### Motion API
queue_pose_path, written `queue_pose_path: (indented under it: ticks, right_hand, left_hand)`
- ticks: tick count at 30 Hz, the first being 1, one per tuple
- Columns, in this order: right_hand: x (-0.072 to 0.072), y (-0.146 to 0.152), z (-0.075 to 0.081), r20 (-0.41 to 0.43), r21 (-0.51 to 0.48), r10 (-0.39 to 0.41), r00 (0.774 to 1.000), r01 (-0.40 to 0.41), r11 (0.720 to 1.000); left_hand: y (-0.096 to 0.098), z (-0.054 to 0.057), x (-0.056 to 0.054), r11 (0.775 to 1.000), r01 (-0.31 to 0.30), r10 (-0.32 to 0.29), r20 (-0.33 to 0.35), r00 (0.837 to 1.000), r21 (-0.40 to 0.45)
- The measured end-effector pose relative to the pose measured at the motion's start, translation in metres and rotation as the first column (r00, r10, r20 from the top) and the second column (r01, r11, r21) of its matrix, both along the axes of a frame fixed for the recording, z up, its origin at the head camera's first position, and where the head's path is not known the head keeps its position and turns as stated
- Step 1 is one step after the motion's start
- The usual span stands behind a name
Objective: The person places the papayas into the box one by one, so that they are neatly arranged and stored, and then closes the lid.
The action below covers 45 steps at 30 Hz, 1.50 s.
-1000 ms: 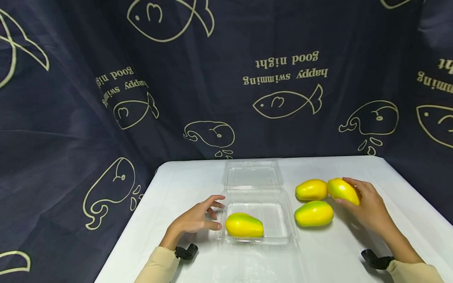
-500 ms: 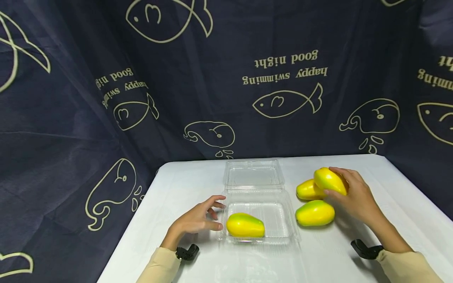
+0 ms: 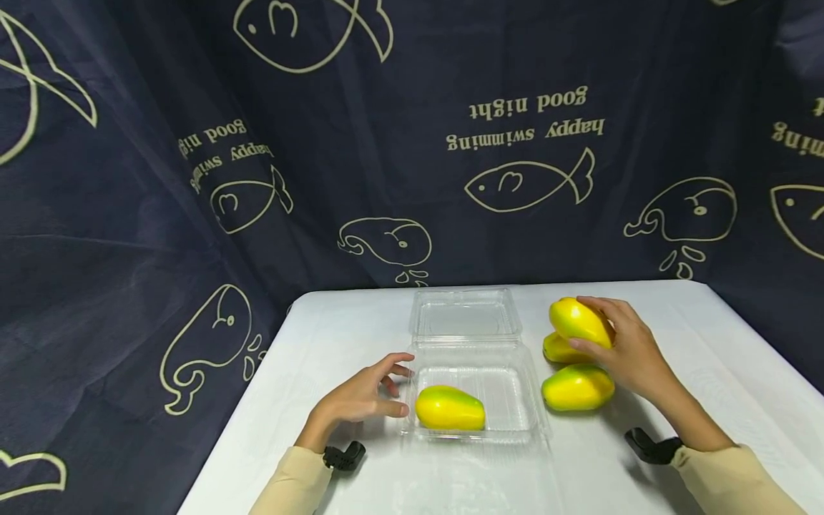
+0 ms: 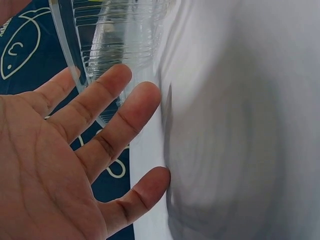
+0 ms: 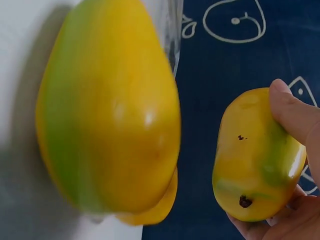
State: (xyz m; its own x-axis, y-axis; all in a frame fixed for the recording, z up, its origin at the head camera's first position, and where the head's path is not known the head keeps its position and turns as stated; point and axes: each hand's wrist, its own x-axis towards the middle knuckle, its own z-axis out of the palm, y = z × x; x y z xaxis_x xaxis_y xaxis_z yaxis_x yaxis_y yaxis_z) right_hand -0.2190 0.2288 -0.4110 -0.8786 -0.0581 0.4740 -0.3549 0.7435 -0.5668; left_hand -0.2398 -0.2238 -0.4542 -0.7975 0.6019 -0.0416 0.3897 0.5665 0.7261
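Observation:
My right hand [image 3: 629, 352] grips a yellow papaya [image 3: 579, 319] with a green tinge, thumb on one side and fingers on the other. In the right wrist view the held papaya [image 5: 252, 155] shows a dark stem end. It is raised, overlapping a papaya [image 3: 558, 349] behind it; another papaya [image 3: 578, 390] lies nearer on the table. A clear plastic clamshell box [image 3: 511, 397] stands lid open, with one papaya [image 3: 449, 409] lying in its front left. My left hand [image 3: 360, 395] is beside the box's left wall, fingers spread; its fingertips [image 4: 117, 75] overlap the wall in the left wrist view.
The box's clear lid [image 3: 465, 316] lies folded back toward the table's far edge. A white cloth covers the table [image 3: 360, 322]. Dark blue curtains [image 3: 399, 157] with fish and whale drawings hang behind and at the sides. Both wrists wear black camera mounts [image 3: 344, 456].
My right hand has lifted the papaya and carried it left, from beside the far papaya to above it. The left hand and the box stay put.

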Motion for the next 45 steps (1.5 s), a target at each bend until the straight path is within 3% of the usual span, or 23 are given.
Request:
queue_pose_path:
  ticks: [13,32,45]
  right_hand:
    - [-0.006,-0.028,0.004,-0.037,-0.007,0.074,0.997,-0.074,0.997]
    - [-0.03,-0.075,0.005,0.054,-0.043,0.227,0.972,-0.225,0.973]
    - [-0.03,-0.107,0.001,0.052,-0.035,0.312,0.949,-0.31,0.95]
  left_hand:
    - [0.002,0.002,0.0,1.0,-0.001,0.001,0.007,1.0,0.003]
    - [0.0,-0.002,0.0,1.0,-0.009,0.009,-0.001,1.0,0.005]
    - [0.001,0.0,0.0,1.0,-0.014,0.014,0.012,1.0,0.007]
